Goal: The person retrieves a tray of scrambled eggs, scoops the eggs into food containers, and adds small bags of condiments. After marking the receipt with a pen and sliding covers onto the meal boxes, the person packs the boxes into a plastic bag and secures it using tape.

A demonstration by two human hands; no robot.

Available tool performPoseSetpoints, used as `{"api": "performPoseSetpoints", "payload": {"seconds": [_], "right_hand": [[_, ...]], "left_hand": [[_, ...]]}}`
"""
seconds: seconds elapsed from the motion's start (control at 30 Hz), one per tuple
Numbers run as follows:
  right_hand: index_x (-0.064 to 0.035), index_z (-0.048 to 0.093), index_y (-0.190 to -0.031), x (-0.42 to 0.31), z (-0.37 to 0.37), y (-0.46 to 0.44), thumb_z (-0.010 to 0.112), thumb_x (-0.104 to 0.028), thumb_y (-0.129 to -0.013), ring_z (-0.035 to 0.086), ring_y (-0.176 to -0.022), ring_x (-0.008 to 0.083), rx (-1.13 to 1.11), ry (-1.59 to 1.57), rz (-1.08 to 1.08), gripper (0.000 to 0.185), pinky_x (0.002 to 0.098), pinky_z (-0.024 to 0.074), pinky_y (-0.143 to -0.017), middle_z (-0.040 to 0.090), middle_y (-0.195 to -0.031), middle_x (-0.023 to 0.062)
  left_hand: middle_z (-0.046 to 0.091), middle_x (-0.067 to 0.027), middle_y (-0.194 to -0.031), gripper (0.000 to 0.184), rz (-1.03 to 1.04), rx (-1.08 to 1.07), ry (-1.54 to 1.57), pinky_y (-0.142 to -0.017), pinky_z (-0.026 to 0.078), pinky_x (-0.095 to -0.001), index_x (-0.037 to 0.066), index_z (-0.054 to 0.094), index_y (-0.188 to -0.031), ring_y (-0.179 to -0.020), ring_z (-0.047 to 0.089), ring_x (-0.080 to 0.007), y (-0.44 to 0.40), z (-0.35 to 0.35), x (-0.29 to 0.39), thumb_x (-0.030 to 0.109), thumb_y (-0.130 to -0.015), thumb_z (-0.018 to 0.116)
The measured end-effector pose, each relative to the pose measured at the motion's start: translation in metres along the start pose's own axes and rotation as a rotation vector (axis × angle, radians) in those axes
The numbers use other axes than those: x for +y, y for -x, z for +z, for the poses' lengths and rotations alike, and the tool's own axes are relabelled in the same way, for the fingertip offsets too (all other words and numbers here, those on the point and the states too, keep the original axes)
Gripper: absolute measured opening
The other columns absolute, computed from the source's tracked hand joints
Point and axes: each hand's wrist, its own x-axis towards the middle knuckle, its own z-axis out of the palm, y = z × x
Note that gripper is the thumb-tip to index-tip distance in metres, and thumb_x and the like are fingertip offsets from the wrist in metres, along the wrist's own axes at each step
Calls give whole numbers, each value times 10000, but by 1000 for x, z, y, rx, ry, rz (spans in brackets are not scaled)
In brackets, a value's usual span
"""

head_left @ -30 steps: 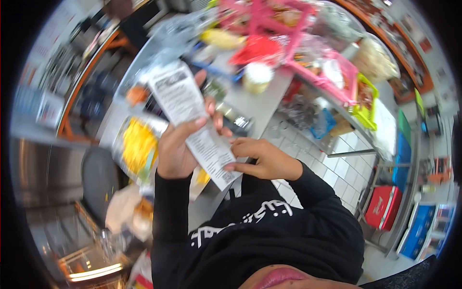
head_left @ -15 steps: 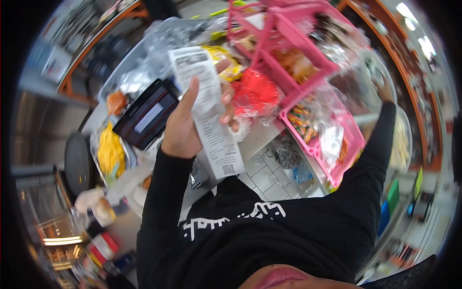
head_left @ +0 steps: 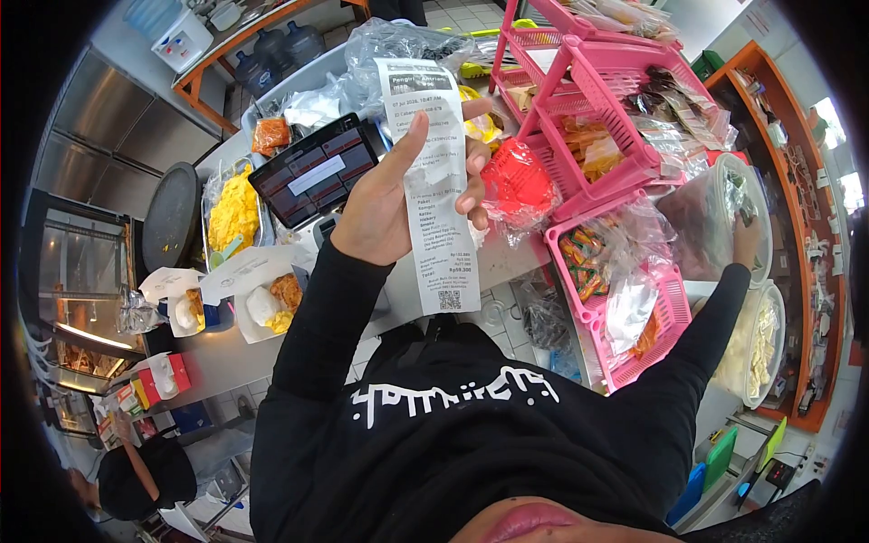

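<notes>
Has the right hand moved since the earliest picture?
Yes. Judged against the lower pink basket, the right hand has gone from the basket's left, at the receipt, to its right, at the clear tub.

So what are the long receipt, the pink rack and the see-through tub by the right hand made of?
Receipt: thin paper, probably, smooth but creased. Pink rack: slightly shiny plastic, it seems, with lattice holes. Tub: probably clear plastic; its contents show through, though glass can't be ruled out.
</notes>
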Motion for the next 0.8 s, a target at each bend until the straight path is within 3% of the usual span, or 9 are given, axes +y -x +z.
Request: {"api": "performPoseSetpoints", "payload": {"seconds": [0.03, 0.17, 0.27, 0.37, 0.5, 0.63, 0.73, 0.77, 0.8], "right_hand": [[18, 592, -1092, 4, 4, -5, 628, -312, -804, 629, -912, 272, -51, 77, 7, 439, 349, 455, -800, 663, -959, 173], [8, 653, -966, 47, 38, -40, 633, -236, -776, 635, -916, 341, -778, -329, -50, 311, 373, 468, -793, 652, -916, 231], [-35, 675, -969, 41, 40, -43, 650, -217, -758, 647, -874, 317, -568, -50, -246, 280, 370, 478, -769, 670, -875, 200], [-39, 660, -1018, 14, 7, -23, 652, -224, -766, 643, -906, 322, -635, 2, -178, 313, 365, 471, -785, 670, -935, 209], [-79, 706, -961, 20, 12, -16, 654, -227, -748, 649, -811, 337, -311, -100, -138, 265, 369, 487, -747, 666, -855, 203], [-101, 697, -996, 28, 15, -24, 660, -230, -741, 647, -848, 333, -613, -137, -129, 289, 376, 488, -764, 674, -912, 184], [-100, 695, -998, 27, 12, -30, 643, -206, -744, 658, -835, 309, -676, 264, -147, 280, 363, 492, -759, 684, -898, 165], [-97, 702, -939, 24, 12, -34, 599, -160, -755, 679, -797, 263, -674, 424, -158, 220, 356, 508, -728, 692, -822, 129], [-92, 701, -913, 14, 0, -32, 603, -143, -750, 681, -778, 252, -664, 373, -72, 197, 357, 515, -715, 689, -805, 124]], "left_hand": [[477, -56, -880, 668, -8, 0, -17, -662, 479, -343, 20, 231, -1429, -662, 502, -129, 2, 2, 0, 504, -974, 300], [470, -54, -887, 665, 3, -17, -3, -663, 473, -346, 11, 240, -1421, -672, 500, -131, 6, 5, -2, 499, -975, 307], [458, -51, -895, 665, -10, 42, -28, -670, 468, -352, 3, 235, -1418, -680, 493, -134, 18, 6, -3, 492, -975, 315], [456, -65, -908, 637, -14, 81, -33, -684, 476, -358, -8, 251, -1403, -687, 492, -151, 34, -11, -1, 463, -981, 329], [429, -43, -882, 603, 16, 285, -109, -637, 455, -321, 3, 253, -1403, -659, 448, -131, 69, -31, 4, 435, -990, 326], [428, -28, -873, 569, 58, 455, -106, -626, 437, -296, 6, 257, -1403, -657, 433, -102, 103, -50, 8, 397, -997, 334], [438, -45, -891, 566, 93, 457, -82, -663, 459, -343, 16, 275, -1396, -675, 459, -129, 122, -65, 6, 409, -993, 341], [435, -38, -881, 558, 103, 481, -81, -646, 452, -327, 14, 278, -1394, -664, 451, -121, 126, -66, 3, 400, -996, 337], [433, -32, -871, 550, 114, 506, -80, -628, 444, -312, 12, 282, -1392, -654, 442, -112, 129, -63, 1, 391, -998, 334]]}}
